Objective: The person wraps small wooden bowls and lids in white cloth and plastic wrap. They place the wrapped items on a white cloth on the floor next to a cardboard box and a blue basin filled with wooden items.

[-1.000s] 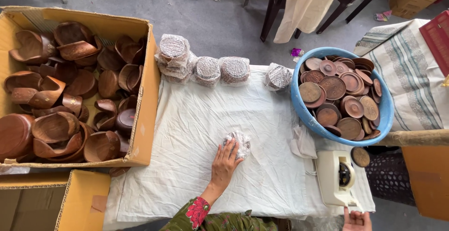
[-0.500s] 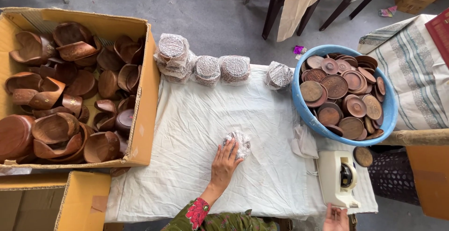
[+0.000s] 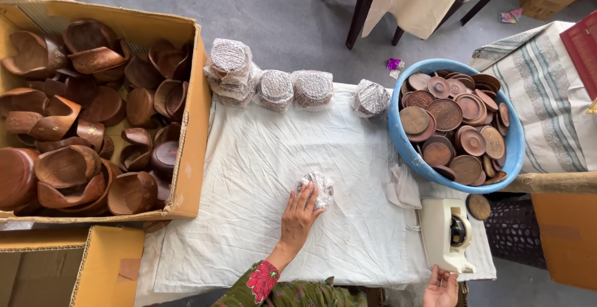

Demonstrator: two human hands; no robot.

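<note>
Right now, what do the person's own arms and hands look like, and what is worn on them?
Both hands are bare, with no gloves. The left hand leads to a bare wrist and then a dark green sleeve with a red flower pattern at the cuff. Only the right hand shows at the bottom edge; its arm is out of view.

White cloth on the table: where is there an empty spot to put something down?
The white cloth is bare between the row of wrapped bundles and the left hand, which presses a wrapped bundle. It is also bare left of that hand, toward the cardboard box. The right edge is crowded: blue basin, tape dispenser, right hand.
</note>
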